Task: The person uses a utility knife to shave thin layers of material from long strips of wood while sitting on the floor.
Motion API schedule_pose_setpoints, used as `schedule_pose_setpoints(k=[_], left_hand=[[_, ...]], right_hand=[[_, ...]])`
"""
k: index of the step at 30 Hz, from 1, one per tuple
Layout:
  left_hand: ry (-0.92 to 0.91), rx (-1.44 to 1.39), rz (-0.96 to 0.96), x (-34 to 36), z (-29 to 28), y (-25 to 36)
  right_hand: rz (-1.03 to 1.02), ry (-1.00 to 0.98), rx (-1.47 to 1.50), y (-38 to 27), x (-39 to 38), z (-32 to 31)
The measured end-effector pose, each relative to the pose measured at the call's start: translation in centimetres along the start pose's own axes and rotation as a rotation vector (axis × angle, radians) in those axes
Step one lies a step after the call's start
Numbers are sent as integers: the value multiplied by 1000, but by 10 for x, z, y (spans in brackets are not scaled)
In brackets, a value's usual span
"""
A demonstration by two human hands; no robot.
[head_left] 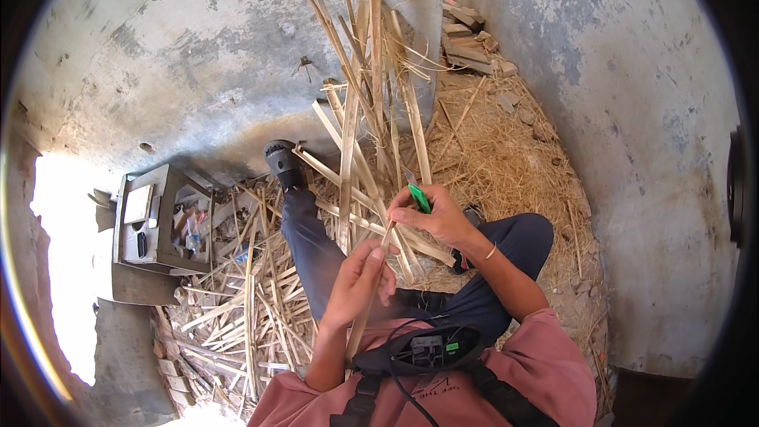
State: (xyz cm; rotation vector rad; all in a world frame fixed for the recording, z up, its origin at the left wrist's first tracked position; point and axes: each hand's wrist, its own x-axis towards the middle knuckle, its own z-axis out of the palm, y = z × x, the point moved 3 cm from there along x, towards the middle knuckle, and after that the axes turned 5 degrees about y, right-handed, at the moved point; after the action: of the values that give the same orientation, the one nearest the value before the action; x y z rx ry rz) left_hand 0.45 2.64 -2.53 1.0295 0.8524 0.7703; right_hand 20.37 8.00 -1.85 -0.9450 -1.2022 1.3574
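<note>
A long split bamboo strip [360, 334] runs from near my waist up between my two hands. My left hand [360, 281] is closed around it, thumb along its length. In my right hand [443, 220] is a green-handled utility knife [419, 198], its short blade pointing up and away from me. The thumb and fingertips of that hand also meet at the strip's upper end, just ahead of the left hand. More bamboo strips [348, 158] lean against the wall beyond my hands, some reaching down between my legs.
At the left stands a small wooden cabinet [158, 225] with odds and ends inside. Cut strips [253, 308] are heaped on the floor beside my left leg. Straw-like shavings [506, 174] cover the floor ahead to the right, with stacked bricks [466, 47] in the corner.
</note>
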Motion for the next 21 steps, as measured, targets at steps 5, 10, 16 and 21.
schedule_pose_setpoints(k=[5, 10, 16, 21], left_hand=[[85, 198, 18, -2, -4, 6], [165, 241, 80, -4, -1, 14], [180, 75, -4, -8, -8, 14], [207, 130, 107, -7, -8, 13]], right_hand=[[6, -18, 19, 0, 1, -6], [-408, 99, -329, -11, -2, -9], [-667, -26, -811, -13, -14, 8], [-743, 0, -820, -4, -16, 16]])
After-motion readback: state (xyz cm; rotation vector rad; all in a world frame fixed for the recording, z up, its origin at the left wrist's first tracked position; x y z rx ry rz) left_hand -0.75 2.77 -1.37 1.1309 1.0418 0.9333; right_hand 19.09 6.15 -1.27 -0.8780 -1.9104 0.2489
